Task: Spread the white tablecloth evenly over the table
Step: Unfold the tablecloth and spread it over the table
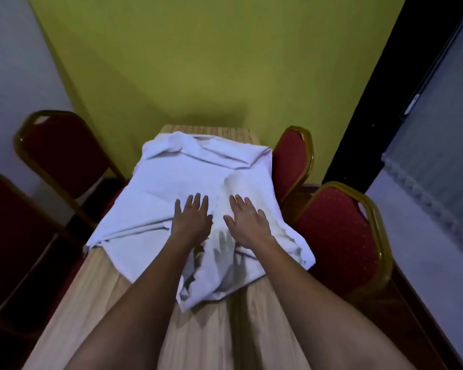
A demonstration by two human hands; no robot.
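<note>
White tablecloth [187, 180] lies on the far half of the wooden table [96, 289] — bunched, several layers folded over near the far end, one corner trailing toward the near side. Near half of the tabletop is bare; a strip of wood also shows at the far edge. Left hand [191, 218] and right hand [247, 218] both flat on the cloth, fingers spread, gripping nothing. Judged early stage: cloth is placed and partly opened — the unfolding, pulling toward the near end and evening the overhang at the sides all remain.
</note>
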